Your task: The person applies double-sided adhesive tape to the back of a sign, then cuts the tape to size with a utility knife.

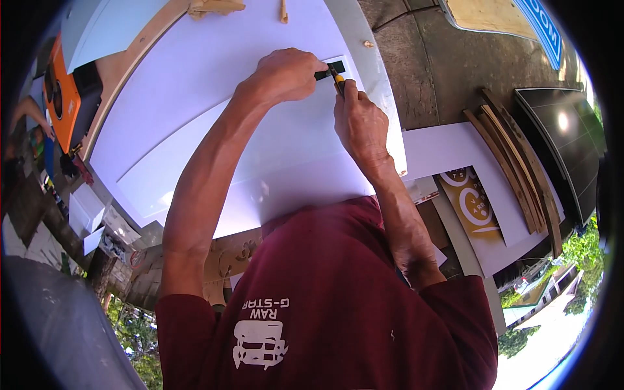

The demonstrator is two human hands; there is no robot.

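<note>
Holding a yellow knife (pixel 339 80) in right hand (pixel 361 123), top middle of frame; touching black piece (pixel 340 65) with left hand (pixel 290 75), cannot tell if pinching.

At upper centre, the right hand (pixel 361 123) holds a yellow knife (pixel 338 78) at a black piece (pixel 340 66) the left hand (pixel 289 74) touches.
</note>
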